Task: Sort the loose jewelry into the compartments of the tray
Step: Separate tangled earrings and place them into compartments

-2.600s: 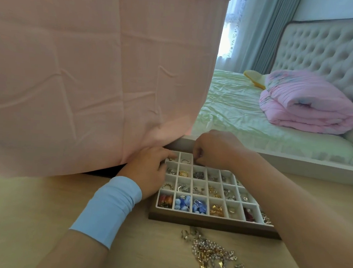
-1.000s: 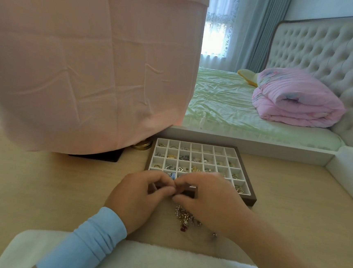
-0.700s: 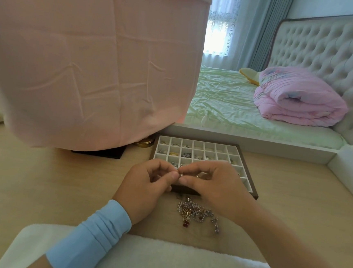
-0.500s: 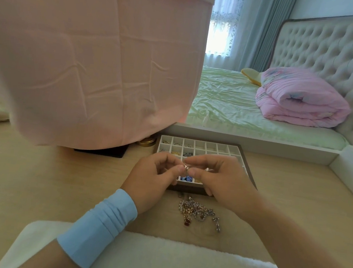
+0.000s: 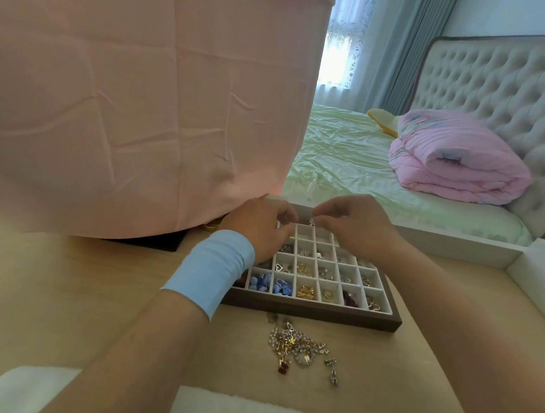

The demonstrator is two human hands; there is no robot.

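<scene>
1. The right hand [image 5: 352, 224] pinches a small silvery piece of jewelry [image 5: 311, 222] between thumb and forefinger; the left hand [image 5: 259, 228] sits just beside it with fingers curled, and I cannot tell whether they also touch the piece.
2. Half a second ago both hands worked the piece together short of the near rim of the shallow dark-wood tray with white square compartments [image 5: 314, 312]; now they hover over its far rows, so the piece hangs at the right fingertips, above a far compartment, not yet released.
3. That shift suggests the freeing is done and the drop comes next; which cell is meant I cannot tell, since the hands hide several.
4. The tangled heap of loose gold and silver jewelry [image 5: 301, 347] lies on the pale wooden tabletop [image 5: 60, 286], well back from the fingers toward the person, just outside the tray's near rim; much sorting remains.
5. A light-blue wristband [image 5: 209, 270] wraps the left wrist; a large pink cloth [image 5: 142, 96] hangs just left of the left fingers.
</scene>
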